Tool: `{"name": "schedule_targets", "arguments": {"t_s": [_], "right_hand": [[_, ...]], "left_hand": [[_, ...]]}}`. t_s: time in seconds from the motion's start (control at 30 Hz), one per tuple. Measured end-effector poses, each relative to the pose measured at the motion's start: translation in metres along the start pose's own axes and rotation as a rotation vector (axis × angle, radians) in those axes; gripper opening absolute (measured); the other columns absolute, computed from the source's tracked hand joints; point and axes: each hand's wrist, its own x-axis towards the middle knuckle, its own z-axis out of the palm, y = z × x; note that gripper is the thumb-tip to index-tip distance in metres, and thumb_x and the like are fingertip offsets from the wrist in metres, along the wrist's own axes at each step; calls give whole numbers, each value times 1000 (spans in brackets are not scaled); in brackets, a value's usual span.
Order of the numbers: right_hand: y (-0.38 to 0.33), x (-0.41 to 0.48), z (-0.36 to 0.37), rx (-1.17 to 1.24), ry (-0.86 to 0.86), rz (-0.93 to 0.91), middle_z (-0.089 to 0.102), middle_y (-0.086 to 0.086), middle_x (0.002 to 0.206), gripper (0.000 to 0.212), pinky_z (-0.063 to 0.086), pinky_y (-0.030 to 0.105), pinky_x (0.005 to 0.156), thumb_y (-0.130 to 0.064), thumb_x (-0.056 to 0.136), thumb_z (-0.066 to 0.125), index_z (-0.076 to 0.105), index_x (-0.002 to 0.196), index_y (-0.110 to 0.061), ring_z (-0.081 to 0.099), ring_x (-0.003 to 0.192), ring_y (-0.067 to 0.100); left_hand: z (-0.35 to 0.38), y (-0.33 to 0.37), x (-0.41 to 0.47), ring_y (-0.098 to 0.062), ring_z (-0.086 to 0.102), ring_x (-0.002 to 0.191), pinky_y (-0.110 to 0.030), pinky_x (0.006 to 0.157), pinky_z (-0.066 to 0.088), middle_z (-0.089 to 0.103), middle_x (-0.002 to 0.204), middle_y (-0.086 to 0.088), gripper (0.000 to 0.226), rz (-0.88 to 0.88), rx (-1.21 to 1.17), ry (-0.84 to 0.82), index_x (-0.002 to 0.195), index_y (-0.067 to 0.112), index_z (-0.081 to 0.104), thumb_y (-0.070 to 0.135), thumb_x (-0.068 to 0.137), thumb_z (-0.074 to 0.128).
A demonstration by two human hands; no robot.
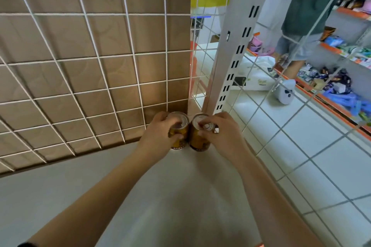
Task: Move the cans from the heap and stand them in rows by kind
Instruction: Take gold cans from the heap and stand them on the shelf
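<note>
Two gold cans stand upright side by side in the far right corner of the pale shelf [100,182]. My left hand [160,134] wraps the left gold can [178,136] from its left side, fingers over the rim. My right hand [220,132] grips the right gold can [197,139] from the right, fingertips on its lid. The cans touch or nearly touch each other. Both have silver tops with pull tabs. No heap of cans is in view.
A white wire grid [80,66] with a brown board behind it closes the back of the shelf. A white slotted upright [236,46] stands just behind the cans. To the right, through a wire side panel, lie a tiled floor, stocked shelves and a standing person [301,26].
</note>
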Motion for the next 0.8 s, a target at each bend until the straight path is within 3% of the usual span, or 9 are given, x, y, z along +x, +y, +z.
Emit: {"name": "schedule_targets", "arguments": {"t_s": [0.1,0.2,0.4,0.47,0.6,0.73,0.8], "right_hand": [[0,2,6,-60,82,-19,41,-12,102,31,49,37,83,-43,79,68,64,109,-35,52,99,18],[1,4,11,-115,147,3,42,-7,111,37,52,38,79,-46,82,64,59,116,-35,53,96,19],[2,11,16,-144,204,44,46,-2,106,47,50,37,79,-50,83,62,53,123,-28,54,93,21],[3,12,16,-129,203,43,48,-1,107,48,49,37,81,-50,82,63,54,122,-26,54,95,21],[1,9,18,-111,202,40,48,1,115,52,50,43,83,-48,83,63,47,129,-28,53,103,24],[-2,-11,19,-200,112,38,33,8,143,77,48,47,92,-43,83,64,19,144,-33,42,126,30],[-3,-28,20,-183,92,51,27,9,148,82,42,47,100,-43,84,62,12,147,-31,34,133,31]], "left_hand": [[6,-3,4,-26,43,124,-32,107,35,37,138,-6,44,-28,46,30,129,26,56,24,86,64],[8,-3,7,-29,44,122,-41,106,37,33,136,-7,43,-70,128,59,130,30,55,29,87,62],[14,-1,8,-26,47,118,-36,103,40,41,130,-8,42,-27,38,103,126,23,60,21,85,66],[16,-2,6,-26,47,118,-29,102,37,43,130,-9,41,-4,50,127,126,22,61,20,85,66],[19,-3,1,-26,46,122,-20,99,30,43,134,-10,40,9,30,151,127,18,59,16,87,64],[13,-2,-1,-25,43,126,-31,102,36,38,142,-6,56,4,68,57,140,25,42,23,87,62],[6,-2,-10,-27,44,124,-34,99,38,39,142,-6,66,7,76,40,144,27,32,27,86,63]]}}
